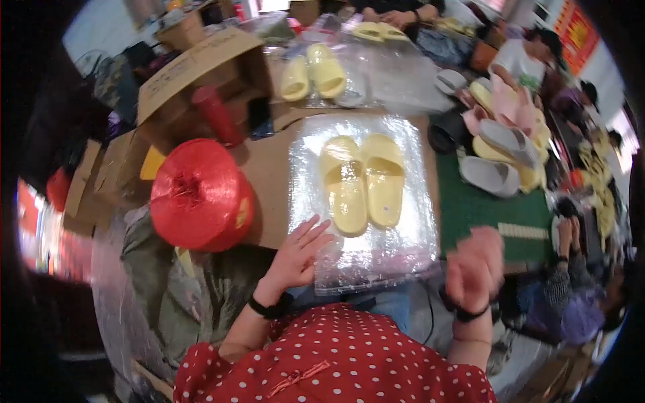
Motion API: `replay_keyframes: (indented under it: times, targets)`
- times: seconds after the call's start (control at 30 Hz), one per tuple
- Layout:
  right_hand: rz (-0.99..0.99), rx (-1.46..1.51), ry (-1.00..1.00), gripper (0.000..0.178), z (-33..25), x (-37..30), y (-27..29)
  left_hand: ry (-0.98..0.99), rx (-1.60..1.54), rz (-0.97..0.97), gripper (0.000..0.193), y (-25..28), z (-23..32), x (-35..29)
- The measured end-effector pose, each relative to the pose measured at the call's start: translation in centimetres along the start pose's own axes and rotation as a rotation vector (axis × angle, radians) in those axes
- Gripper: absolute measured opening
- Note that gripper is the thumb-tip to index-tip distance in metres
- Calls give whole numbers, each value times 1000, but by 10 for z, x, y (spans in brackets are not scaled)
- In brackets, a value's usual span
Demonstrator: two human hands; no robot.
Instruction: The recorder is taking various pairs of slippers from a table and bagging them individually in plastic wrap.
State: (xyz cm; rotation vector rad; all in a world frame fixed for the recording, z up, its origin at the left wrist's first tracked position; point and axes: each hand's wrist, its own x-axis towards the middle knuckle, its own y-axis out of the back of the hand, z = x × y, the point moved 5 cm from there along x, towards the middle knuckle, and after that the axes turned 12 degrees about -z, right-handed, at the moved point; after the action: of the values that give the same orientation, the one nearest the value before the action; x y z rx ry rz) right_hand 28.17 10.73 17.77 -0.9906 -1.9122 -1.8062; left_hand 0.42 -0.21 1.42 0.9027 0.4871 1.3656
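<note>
- One wide fisheye camera, the left of a side-by-side pair, is looking out from the wearer's head, facing steeply down and forward over the surface (271,168).
- It is sitting close to the body: the red polka-dot blouse (336,359) is filling the lower middle.
- The yellow slippers (347,201) are lying near the centre, a little farther off.
- Beyond, it is taking in the room, a co-worker in white (519,62) included, while dark corners are rounding the view.
</note>
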Motion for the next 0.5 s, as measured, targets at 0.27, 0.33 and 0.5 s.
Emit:
replay_keyframes:
  times: [0.27,0.33,0.5]
  targets:
    - [-512,-140,-375,70,95,-82,-69,-96,217,4,56,-15,10,0]
    - [-572,-32,-208,70,80,-78,-80,-155,204,0,53,-13,19,2]
    - [-687,160,-26,35,65,-66,-92,-61,-103,252,15,2,10,-11]
